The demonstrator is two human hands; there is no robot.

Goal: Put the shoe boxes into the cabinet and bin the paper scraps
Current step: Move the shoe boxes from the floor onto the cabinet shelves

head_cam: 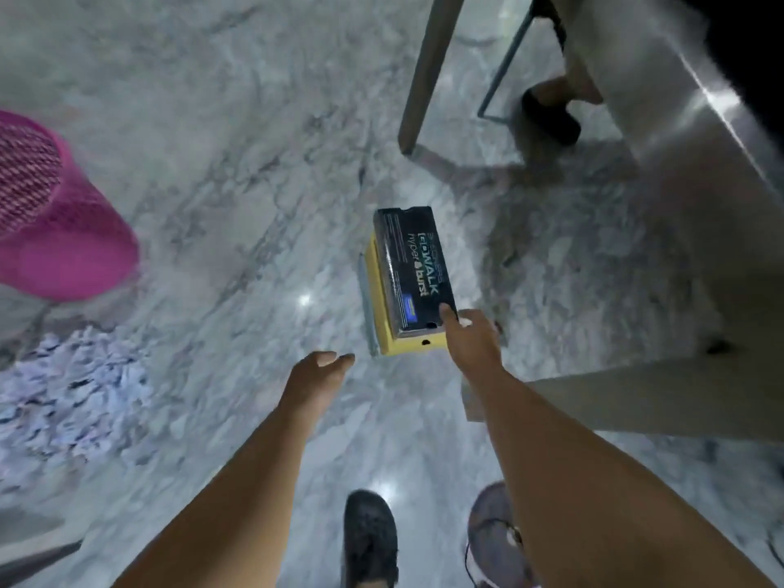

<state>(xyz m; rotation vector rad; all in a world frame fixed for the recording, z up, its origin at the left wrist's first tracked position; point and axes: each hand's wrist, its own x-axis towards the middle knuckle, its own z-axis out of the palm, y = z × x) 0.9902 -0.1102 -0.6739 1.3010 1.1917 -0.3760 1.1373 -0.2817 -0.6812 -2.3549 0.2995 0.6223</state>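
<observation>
Shoe boxes stand stacked on the grey-veined marble floor: a black cardboard shoe box with printed lettering lies on top of a yellow cardboard shoe box, and a grey edge of something flat shows under them at the left. The right hand reaches to the near right corner of the stack, thumb pressed on the black lid; its other fingers are hidden, so the grip cannot be told. The left hand hangs just short of the stack, fingers loosely curled, holding nothing. A heap of pale shredded paper scraps lies on the floor at the left, near a pink mesh waste bin. Two shoes show at the bottom edge.
</observation>
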